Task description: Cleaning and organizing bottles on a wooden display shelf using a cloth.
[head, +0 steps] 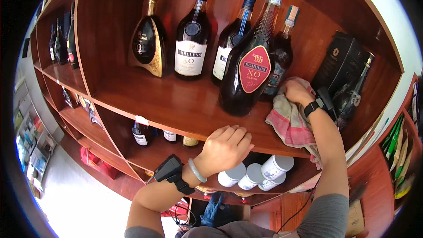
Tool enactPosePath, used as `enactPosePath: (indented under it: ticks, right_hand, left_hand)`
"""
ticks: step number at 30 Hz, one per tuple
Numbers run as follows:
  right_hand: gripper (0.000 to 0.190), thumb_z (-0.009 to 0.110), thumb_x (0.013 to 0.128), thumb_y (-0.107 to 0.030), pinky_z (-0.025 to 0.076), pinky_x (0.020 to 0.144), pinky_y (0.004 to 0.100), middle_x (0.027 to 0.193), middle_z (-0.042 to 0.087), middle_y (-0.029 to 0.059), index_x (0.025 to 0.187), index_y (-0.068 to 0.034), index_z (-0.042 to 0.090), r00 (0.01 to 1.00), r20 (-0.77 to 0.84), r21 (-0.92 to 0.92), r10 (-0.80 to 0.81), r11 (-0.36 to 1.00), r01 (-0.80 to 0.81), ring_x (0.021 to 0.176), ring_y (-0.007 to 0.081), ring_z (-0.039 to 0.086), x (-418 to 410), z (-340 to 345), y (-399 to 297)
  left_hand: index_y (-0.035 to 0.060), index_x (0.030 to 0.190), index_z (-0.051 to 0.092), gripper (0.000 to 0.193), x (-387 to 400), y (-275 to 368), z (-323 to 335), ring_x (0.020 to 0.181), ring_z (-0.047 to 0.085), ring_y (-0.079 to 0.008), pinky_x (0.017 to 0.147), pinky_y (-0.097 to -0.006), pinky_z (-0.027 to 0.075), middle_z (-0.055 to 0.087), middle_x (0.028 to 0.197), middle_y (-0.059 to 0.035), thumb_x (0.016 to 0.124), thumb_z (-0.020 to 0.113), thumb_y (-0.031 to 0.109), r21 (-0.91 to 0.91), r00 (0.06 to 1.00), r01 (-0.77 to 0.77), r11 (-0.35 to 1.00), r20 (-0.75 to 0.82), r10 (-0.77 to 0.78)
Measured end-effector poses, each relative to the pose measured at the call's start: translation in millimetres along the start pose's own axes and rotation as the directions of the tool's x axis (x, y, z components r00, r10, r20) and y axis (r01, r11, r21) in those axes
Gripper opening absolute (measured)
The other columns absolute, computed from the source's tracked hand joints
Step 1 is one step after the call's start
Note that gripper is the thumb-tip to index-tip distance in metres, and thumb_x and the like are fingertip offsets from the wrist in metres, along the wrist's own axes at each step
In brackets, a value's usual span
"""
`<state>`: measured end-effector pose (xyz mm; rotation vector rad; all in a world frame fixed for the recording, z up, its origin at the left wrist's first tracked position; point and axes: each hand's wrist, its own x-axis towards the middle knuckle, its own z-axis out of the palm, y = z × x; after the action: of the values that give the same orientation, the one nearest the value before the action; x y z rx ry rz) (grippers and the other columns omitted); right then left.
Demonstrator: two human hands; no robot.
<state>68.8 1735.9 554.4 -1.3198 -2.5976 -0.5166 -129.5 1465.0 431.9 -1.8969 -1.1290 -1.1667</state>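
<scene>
My right hand [296, 93] grips a checked pink-and-beige cloth [287, 124] against the wooden shelf [158, 100], with part of the cloth draped over the front edge. Just left of it, a tall dark brandy bottle with a red diamond label [255, 69] stands near that edge. A smaller bottle with a teal label [281, 56] is partly hidden behind the tall one. My left hand [228, 147] rests palm down at the shelf's front edge, fingers loosely bent and nothing visible in them; its underside is hidden.
Farther left stand two white-labelled bottles [191, 54] [228, 51] and a gold-trimmed bottle [147, 39]. A black box [338, 59] and a dark bottle [355, 96] lean at the right. Several white canisters [277, 167] and more bottles [140, 135] occupy the compartment below.
</scene>
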Motion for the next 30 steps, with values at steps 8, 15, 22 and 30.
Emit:
enactPosePath:
  ticks: [8,15,22,30]
  right_hand:
    - [0.034,0.053,0.087,-0.005,0.038,0.104,0.0432,0.127,0.055,0.0186,0.121,-0.001,0.058,0.551,-0.824,-0.057,-0.134,0.986,0.154,0.120,0.0378,0.049,66,-54,41]
    - [0.072,0.059,0.087,-0.045,0.016,0.117,0.0479,0.156,0.014,0.0268,0.140,0.001,0.043,0.963,-0.039,0.198,-0.265,0.943,0.267,0.145,0.0420,0.014,-4,41,14]
    - [0.075,0.068,0.076,-0.054,0.026,0.114,0.0449,0.158,0.006,0.0255,0.136,-0.011,0.052,0.973,0.231,0.283,0.005,0.956,-0.073,0.140,0.0438,0.027,-74,-6,16]
    - [0.031,0.066,0.065,-0.005,0.037,0.106,0.0412,0.149,0.032,0.0216,0.096,-0.007,0.061,0.933,-0.133,0.452,-0.335,0.817,0.358,0.128,0.0425,0.043,-218,-38,24]
  left_hand:
    - [0.0047,0.095,0.067,0.028,3,8,1,0.085,0.065,-0.0247,0.073,-0.0347,0.052,0.066,0.097,-0.0096,0.073,0.072,0.021,-0.006,0.997,-0.074,0.997,-0.009,0.073]
    - [0.0036,0.103,0.061,0.036,13,9,-13,0.086,0.062,-0.0289,0.071,-0.0366,0.051,0.062,0.100,-0.0120,0.071,0.075,0.015,-0.115,0.987,0.155,0.981,0.054,-0.150]
    - [0.0003,0.147,0.016,0.105,58,-50,5,0.125,0.043,-0.0296,0.100,-0.0397,0.042,0.037,0.137,-0.0218,0.068,0.085,0.013,-0.357,0.740,0.628,0.692,-0.003,-0.673]
    - [-0.0089,0.140,0.023,0.108,85,-64,11,0.125,0.047,-0.0268,0.107,-0.0340,0.036,0.049,0.133,-0.0195,0.061,0.092,0.020,-0.565,0.591,0.772,0.291,0.469,-0.657]
